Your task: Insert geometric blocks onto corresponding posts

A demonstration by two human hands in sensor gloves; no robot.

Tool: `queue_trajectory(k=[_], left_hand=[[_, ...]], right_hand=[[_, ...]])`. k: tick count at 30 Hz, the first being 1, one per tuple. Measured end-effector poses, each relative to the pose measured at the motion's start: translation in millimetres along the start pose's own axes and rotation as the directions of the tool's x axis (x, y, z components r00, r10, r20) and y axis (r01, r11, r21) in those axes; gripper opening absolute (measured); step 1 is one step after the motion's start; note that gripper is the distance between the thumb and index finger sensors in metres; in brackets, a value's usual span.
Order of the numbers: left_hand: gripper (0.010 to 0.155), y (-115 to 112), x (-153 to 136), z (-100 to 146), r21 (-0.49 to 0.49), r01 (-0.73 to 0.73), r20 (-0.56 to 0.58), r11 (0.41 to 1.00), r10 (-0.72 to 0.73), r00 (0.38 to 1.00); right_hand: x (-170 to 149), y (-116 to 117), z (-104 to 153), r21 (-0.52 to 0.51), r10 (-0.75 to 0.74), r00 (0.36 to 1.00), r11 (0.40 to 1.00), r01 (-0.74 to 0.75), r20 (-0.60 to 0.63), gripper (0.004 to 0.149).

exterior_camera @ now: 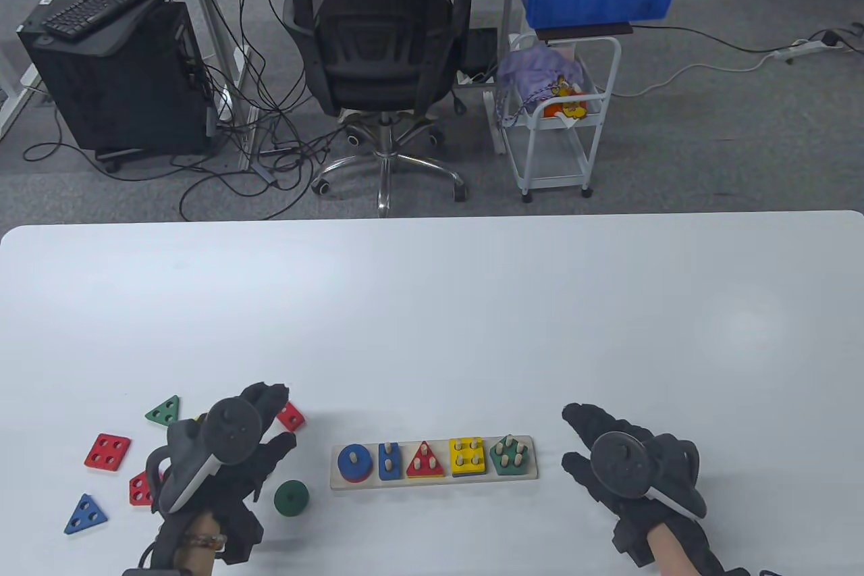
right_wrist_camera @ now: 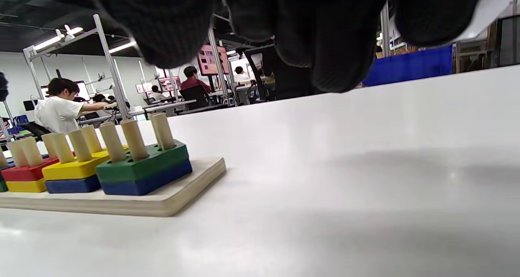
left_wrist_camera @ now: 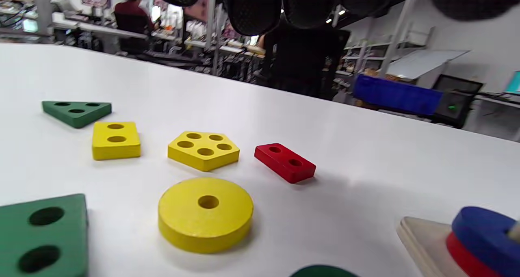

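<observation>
Where the bench's near edge runs, we find the wooden peg board [exterior_camera: 434,483] lying about midway along it, carrying a blue disc [exterior_camera: 355,461], a blue rectangle [exterior_camera: 389,460], a red triangle [exterior_camera: 424,460], a yellow square [exterior_camera: 467,456] and a green pentagon [exterior_camera: 511,455] on its posts. Loose blocks sit toward the near left corner: a green disc [exterior_camera: 291,498] just left of the board, a yellow disc [left_wrist_camera: 205,214], a yellow pentagon [left_wrist_camera: 203,150], a red rectangle [left_wrist_camera: 285,162] and a green triangle [exterior_camera: 163,411]. Our left hand [exterior_camera: 233,448] hovers over these blocks, fingers spread and gripping nothing we can see. Our right hand [exterior_camera: 624,464] sits right of the board, fingers spread loosely and empty. We can read no writing on the blocks.
</observation>
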State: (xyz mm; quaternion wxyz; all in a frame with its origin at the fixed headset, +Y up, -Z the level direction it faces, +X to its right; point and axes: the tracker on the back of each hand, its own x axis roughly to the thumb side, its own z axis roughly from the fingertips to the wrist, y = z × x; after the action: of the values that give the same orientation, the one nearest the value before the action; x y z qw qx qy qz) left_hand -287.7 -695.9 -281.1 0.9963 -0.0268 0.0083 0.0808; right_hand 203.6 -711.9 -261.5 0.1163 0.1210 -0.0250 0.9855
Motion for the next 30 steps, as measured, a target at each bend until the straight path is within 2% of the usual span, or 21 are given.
queue_trajectory(k=[2,4,6,9,12,15,17,20,25,30], left_hand=[[0.076,-3.6,-4.1,5.0,-0.1,0.064,0.037,0.993,-0.061,0.997],[0.078,-6.5,-5.4,6.3,-0.127,0.075,0.063,0.989,-0.067,0.996],[0.078,-12.3,0.1,6.1,-0.201,0.08,0.098,0.976,-0.061,0.993],[0.079,-28.6,13.9,5.6,-0.295,0.199,0.135,0.934,-0.165,0.977],[0.08,-40.3,21.8,5.1,-0.343,0.282,0.146,0.896,-0.246,0.958],[0.077,-47.5,29.2,5.9,-0.33,0.362,0.16,0.872,-0.327,0.932],[0.073,-51.1,33.6,5.6,-0.277,0.4,0.184,0.874,-0.36,0.915],[0.072,-57.6,38.4,4.8,-0.251,0.46,0.197,0.852,-0.42,0.886],[0.067,-64.7,48.2,4.4,-0.186,0.514,0.213,0.837,-0.477,0.853],[0.072,-69.5,54.7,6.2,-0.153,0.531,0.241,0.834,-0.489,0.838]], right_hand=[[-2.0,-0.5,0.5,-0.015,0.003,1.0,1.0,-0.003,-0.006,0.067],[-2.3,-0.2,1.4,-0.009,0.003,1.0,1.0,-0.003,-0.003,0.066],[-1.3,0.7,2.6,-0.004,0.017,1.0,1.0,-0.017,0.001,0.066],[-0.2,1.1,3.9,-0.001,0.032,0.999,0.999,-0.032,0.002,0.066],[-0.5,1.1,4.9,0.0,0.033,0.999,0.999,-0.033,0.0,0.066],[-3.2,1.5,4.9,0.0,0.026,1.0,1.0,-0.026,-0.01,0.065],[-5.3,2.2,4.6,0.003,0.021,1.0,1.0,-0.021,-0.017,0.065],[-7.7,3.3,4.0,0.012,0.02,0.999,1.0,-0.02,-0.025,0.065],[-8.1,3.4,4.3,0.015,0.027,0.999,1.0,-0.027,-0.026,0.064],[-7.3,4.4,4.4,0.025,0.034,0.999,0.999,-0.033,-0.024,0.064]])
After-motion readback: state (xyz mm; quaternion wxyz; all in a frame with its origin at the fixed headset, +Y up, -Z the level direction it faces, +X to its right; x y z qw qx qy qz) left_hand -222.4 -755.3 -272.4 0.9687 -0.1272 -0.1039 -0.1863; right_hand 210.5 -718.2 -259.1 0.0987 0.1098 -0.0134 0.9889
